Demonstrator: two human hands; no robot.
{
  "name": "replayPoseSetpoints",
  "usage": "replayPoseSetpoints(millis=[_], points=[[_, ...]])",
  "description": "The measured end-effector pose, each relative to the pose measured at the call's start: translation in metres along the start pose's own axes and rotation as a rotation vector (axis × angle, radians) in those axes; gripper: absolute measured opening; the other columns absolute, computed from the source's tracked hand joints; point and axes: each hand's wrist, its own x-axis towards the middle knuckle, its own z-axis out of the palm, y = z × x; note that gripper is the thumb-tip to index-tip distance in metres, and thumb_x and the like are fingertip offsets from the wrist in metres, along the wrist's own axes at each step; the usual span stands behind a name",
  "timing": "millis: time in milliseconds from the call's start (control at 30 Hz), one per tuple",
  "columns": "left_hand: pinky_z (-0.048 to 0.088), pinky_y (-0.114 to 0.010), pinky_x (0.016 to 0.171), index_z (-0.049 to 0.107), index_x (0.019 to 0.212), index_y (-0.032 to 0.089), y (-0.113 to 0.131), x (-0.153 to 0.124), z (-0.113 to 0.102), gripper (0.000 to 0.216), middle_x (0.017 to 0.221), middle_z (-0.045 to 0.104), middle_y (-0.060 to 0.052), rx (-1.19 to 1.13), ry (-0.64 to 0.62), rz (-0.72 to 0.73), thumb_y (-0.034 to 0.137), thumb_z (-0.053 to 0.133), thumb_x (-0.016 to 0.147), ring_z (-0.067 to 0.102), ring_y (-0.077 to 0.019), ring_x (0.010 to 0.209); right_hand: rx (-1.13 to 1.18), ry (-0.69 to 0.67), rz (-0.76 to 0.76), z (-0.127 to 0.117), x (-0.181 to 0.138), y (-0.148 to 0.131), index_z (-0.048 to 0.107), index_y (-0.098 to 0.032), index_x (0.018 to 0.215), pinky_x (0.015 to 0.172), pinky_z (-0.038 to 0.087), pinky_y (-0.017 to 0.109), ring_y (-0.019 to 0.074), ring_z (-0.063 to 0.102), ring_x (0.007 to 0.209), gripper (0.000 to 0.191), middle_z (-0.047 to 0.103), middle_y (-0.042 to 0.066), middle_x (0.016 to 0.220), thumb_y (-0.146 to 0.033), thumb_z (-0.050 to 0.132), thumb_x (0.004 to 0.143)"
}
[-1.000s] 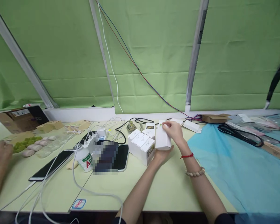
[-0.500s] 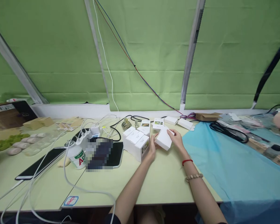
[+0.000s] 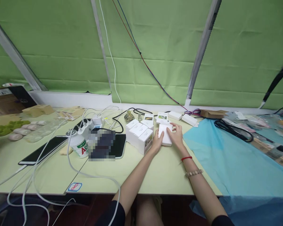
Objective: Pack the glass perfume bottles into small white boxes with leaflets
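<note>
Between my two hands is a small white cardboard box, its plain face turned up toward me. My left hand grips its left side, thumb on the face. On the right edge, my right hand closes with its thumb pressed on the face and fingers at the far side. Just left of my left hand stands a cluster of similar white boxes, with small print on top and a picture on one side. Behind the held box lies a picture-printed white box.
Flat white cartons lie at the back. To the left are a white bottle, a tablet, chargers and looping white cables. Blue sheeting covers the right side, with a black cable coil on it.
The held box has turned from a tilted angle to nearly straight, and both thumbs now press on its face. My view has tipped slightly downward.
</note>
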Motion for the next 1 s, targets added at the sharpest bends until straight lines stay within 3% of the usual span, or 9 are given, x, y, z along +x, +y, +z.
replayPoseSetpoints(millis=[67,233,367,500,600,867,1000], points=[[0.051,-0.026,0.068,0.032,0.134,0.020,0.001,0.000,0.000,0.048,0.130,0.040,-0.010,-0.005,0.015,0.012,0.039,0.044,0.091,0.054,-0.0193,0.098,0.063,0.009,0.032,0.001,0.001,0.003,0.054,-0.018,0.115,0.080,0.043,0.031,0.0148,0.053,0.084,0.055,0.045,0.009,0.112,-0.045,0.057,0.067],[0.034,-0.023,0.102,0.032,0.136,0.016,0.004,-0.001,-0.002,0.047,0.135,0.035,-0.006,0.168,0.060,0.187,0.032,0.040,0.094,0.036,-0.0140,0.124,0.220,-0.043,0.218,0.005,0.003,0.005,0.048,-0.017,0.117,0.077,0.045,0.029,0.0163,0.056,0.087,0.060,0.052,0.008,0.109,-0.047,0.059,0.067],[0.026,-0.022,0.107,0.022,0.142,0.019,0.001,-0.003,-0.003,0.052,0.141,0.026,-0.003,0.273,0.056,0.296,0.038,0.035,0.095,0.028,-0.0124,0.129,0.330,-0.087,0.343,0.007,0.003,0.004,0.043,-0.018,0.120,0.073,0.046,0.027,0.0166,0.057,0.085,0.063,0.055,0.009,0.107,-0.051,0.058,0.069],[0.027,-0.031,0.106,0.010,0.146,0.021,-0.002,-0.006,-0.004,0.060,0.141,0.027,-0.006,0.478,0.024,0.337,0.042,0.033,0.094,0.029,-0.0177,0.129,0.404,-0.105,0.366,0.012,0.002,0.005,0.043,-0.016,0.116,0.080,0.044,0.029,0.0187,0.055,0.094,0.058,0.056,0.009,0.107,-0.055,0.049,0.074],[0.030,-0.034,0.103,0.009,0.146,0.021,-0.003,-0.008,-0.003,0.064,0.142,0.023,-0.006,0.561,-0.020,0.328,0.044,0.036,0.093,0.029,-0.0217,0.129,0.422,-0.083,0.344,0.015,0.002,0.007,0.043,-0.015,0.115,0.089,0.041,0.031,0.0198,0.052,0.104,0.056,0.053,0.009,0.115,-0.054,0.048,0.075],[0.036,-0.033,0.097,0.011,0.146,0.022,-0.001,-0.009,-0.001,0.063,0.143,0.020,-0.006,0.610,0.017,0.372,0.037,0.038,0.091,0.032,-0.0224,0.126,0.359,-0.033,0.249,0.010,-0.003,-0.012,0.032,-0.012,0.131,0.097,0.035,0.029,0.0209,0.044,0.115,0.089,0.041,0.013,0.131,-0.057,0.061,0.060],[0.038,-0.034,0.094,0.016,0.145,0.021,0.000,-0.010,0.001,0.062,0.139,0.027,-0.010,0.641,0.034,0.405,0.031,0.041,0.089,0.035,-0.0231,0.124,0.303,-0.044,0.254,0.008,-0.006,-0.018,0.029,-0.013,0.134,0.096,0.037,0.028,0.0215,0.043,0.117,0.098,0.038,0.014,0.132,-0.053,0.068,0.054]])
